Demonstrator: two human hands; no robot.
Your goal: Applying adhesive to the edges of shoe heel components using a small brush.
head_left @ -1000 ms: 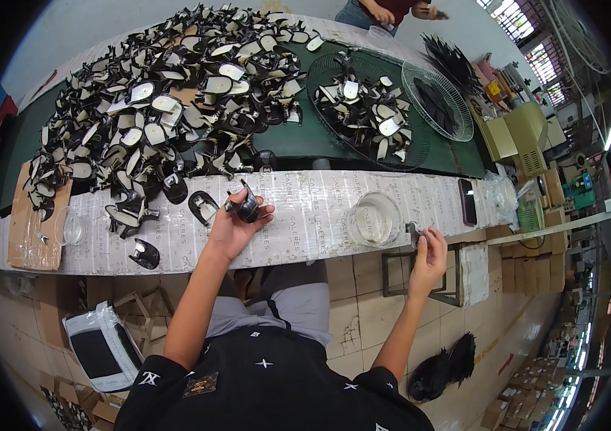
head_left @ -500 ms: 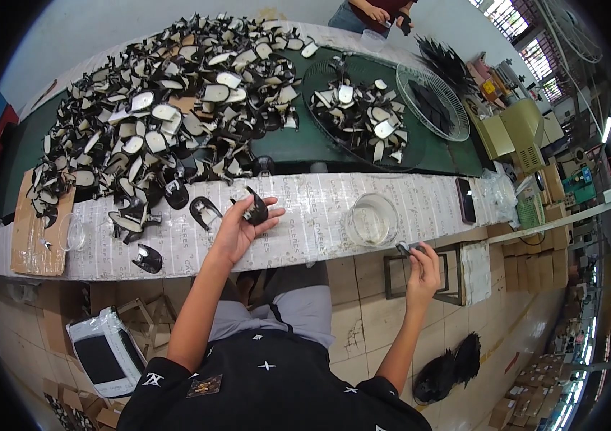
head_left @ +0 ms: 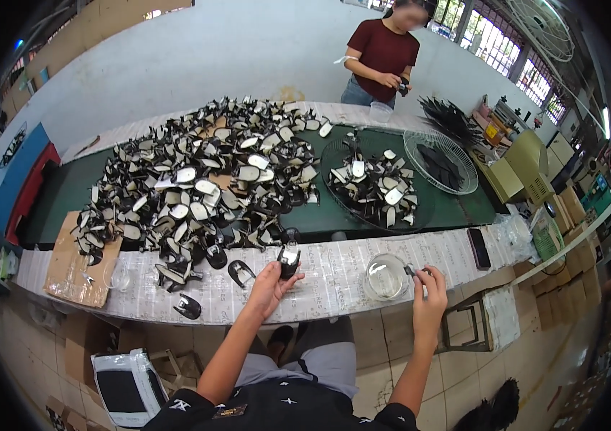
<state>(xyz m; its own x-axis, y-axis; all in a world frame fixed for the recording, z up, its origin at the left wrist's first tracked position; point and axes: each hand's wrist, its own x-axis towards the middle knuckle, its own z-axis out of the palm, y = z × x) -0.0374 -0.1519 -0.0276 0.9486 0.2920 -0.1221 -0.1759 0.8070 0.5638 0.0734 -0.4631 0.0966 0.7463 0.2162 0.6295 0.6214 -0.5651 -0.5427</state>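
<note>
My left hand point(head_left: 269, 291) is raised above the near side of the covered bench. Its fingers close round a black shoe heel point(head_left: 289, 263), now showing a pale patch. My right hand point(head_left: 429, 293) pinches a small dark piece point(head_left: 410, 270), too small to identify, beside the rim of a clear round bowl point(head_left: 367, 280). A loose heel point(head_left: 241, 274) lies just left of my left hand, and another heel point(head_left: 188, 307) rests closer to the front edge. Behind them spreads a large pile of black heels with cream faces point(head_left: 197, 190).
A wire tray point(head_left: 341, 212) heaped with heels and a clear basket point(head_left: 474, 172) of black strips stand on the green belt point(head_left: 298, 221). A phone point(head_left: 478, 248) lies at right. Cardboard point(head_left: 68, 276) is at left. Across the bench, a co-worker point(head_left: 384, 61) handles a small dark thing.
The head view has tilted upward, bringing more of the co-worker and wall into sight. The heel in my left hand has turned; my right hand still pinches the dark piece near the bowl.
</note>
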